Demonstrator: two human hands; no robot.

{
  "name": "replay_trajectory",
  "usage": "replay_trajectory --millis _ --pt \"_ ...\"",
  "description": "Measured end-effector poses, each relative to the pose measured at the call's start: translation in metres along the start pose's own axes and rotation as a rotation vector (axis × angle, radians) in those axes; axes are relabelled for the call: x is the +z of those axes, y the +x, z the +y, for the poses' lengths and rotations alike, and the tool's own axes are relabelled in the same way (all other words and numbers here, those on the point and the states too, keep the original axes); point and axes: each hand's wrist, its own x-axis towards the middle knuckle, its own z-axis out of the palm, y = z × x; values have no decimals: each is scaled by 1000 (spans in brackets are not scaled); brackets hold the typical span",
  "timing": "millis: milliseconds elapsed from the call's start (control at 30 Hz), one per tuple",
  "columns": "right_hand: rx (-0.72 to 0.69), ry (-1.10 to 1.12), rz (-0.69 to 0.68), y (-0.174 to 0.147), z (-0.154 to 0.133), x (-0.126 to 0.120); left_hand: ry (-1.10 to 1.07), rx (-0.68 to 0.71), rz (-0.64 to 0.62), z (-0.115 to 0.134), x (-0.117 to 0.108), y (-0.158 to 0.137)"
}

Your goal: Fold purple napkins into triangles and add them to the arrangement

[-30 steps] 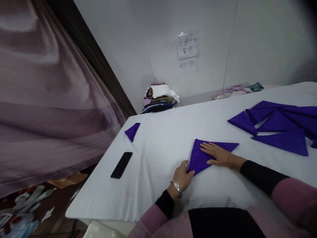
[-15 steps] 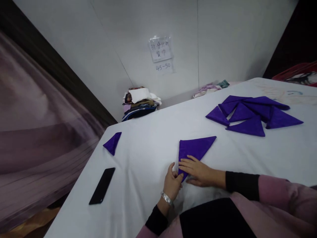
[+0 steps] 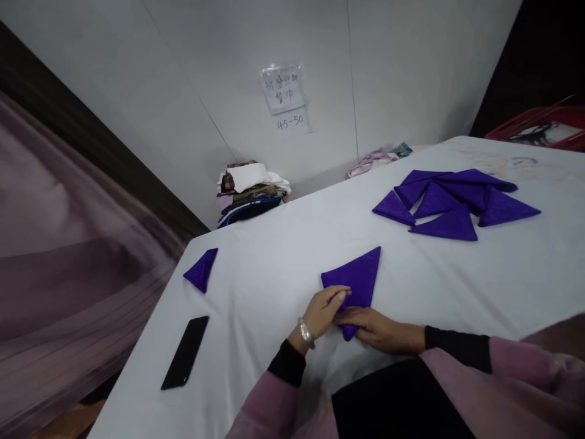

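A purple cloth napkin (image 3: 359, 274), folded into a pointed flat shape, lies on the white-covered table in front of me. My left hand (image 3: 322, 311), with a silver bracelet at the wrist, is at the napkin's left side. Its thumb and forefinger are closed together over the cloth; the other fingertips are hidden. Across the lower part of the napkin lies my right hand (image 3: 377, 329), fingers stretched out and pointing left, resting on the fabric. A small purple tip of the napkin shows below the right hand.
Several folded purple napkins (image 3: 445, 225) lie in a group at the right rear. Another folded napkin (image 3: 201, 270) and a black phone (image 3: 185, 352) are at the left. Behind the table edge sits a clothes pile (image 3: 251, 189). A red basket (image 3: 539, 125) stands far right.
The napkin has turned anticlockwise, its far point now aiming more upward. My left hand has moved up over its left side; my right hand has slid lower across it. The view has shifted slightly.
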Motion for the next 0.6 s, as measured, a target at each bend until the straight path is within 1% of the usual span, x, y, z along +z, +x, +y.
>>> replay_trajectory --millis 67,133,167,233,300,367,467,533,600 --pt "65 176 -47 -5 -12 -10 29 18 -107 -3 5 17" --pt "155 373 -79 -9 -19 -21 83 -25 -157 -11 9 29" --pt "202 475 -59 -11 -19 -26 91 -52 -168 -15 10 33" --pt "309 653 71 -13 -12 -37 54 -102 -166 -22 10 37" --pt "423 760 241 -12 2 -48 -1 -139 -135 -25 7 38" --pt "512 790 377 -8 18 -59 -15 -165 -94 -26 5 37" --pt "561 764 514 0 38 -72 22 -188 -30 -28 7 37" --pt "605 730 572 5 46 -78 33 -211 4 -32 11 37" --pt "678 675 599 7 51 -82 37 -227 33 -37 16 37"
